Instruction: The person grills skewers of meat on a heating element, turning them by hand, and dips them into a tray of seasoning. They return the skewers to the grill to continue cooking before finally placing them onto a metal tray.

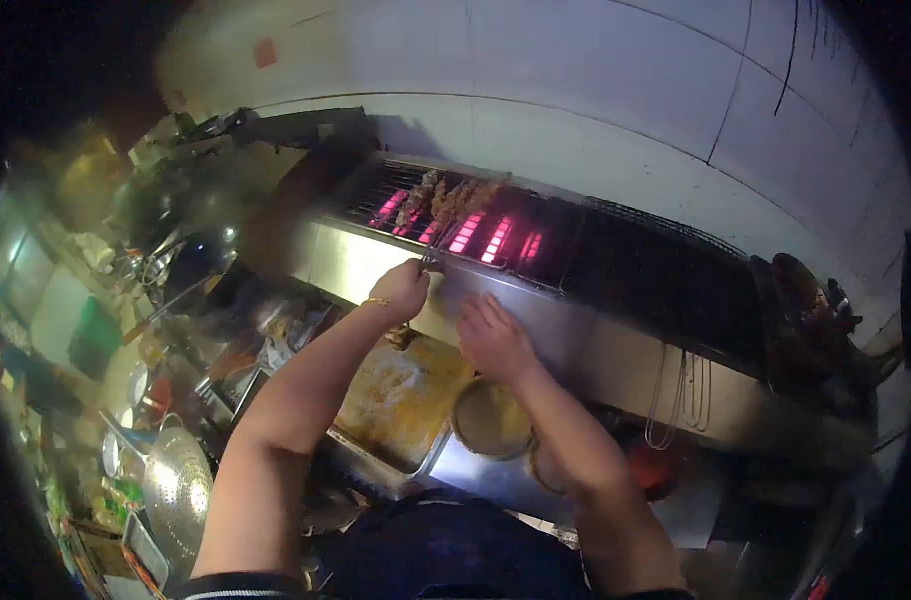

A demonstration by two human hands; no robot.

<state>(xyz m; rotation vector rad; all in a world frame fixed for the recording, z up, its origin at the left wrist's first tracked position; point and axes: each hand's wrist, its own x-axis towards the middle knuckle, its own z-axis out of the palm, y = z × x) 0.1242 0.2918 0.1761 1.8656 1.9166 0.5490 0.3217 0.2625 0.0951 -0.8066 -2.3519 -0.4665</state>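
Skewers of browned meat (450,200) lie across the left part of a grill (565,235) with glowing pink-red burners below. My left hand (405,288), with a gold bracelet at the wrist, is closed around the near ends of the skewers at the grill's front edge. How many ends it grips is hidden. To the right, my right hand (495,337) is by the steel front panel (615,350), fingers stretched out and holding nothing. Below the hands lies a shallow metal tray (390,410) with a brownish, oily bottom.
A round container (490,418) stands right of the tray. Wire hooks (665,400) hang from the panel. At the left are a perforated strainer (175,490) and cluttered utensils. Dark objects (800,310) sit at the grill's right end, and a white wall (575,80) rises behind.
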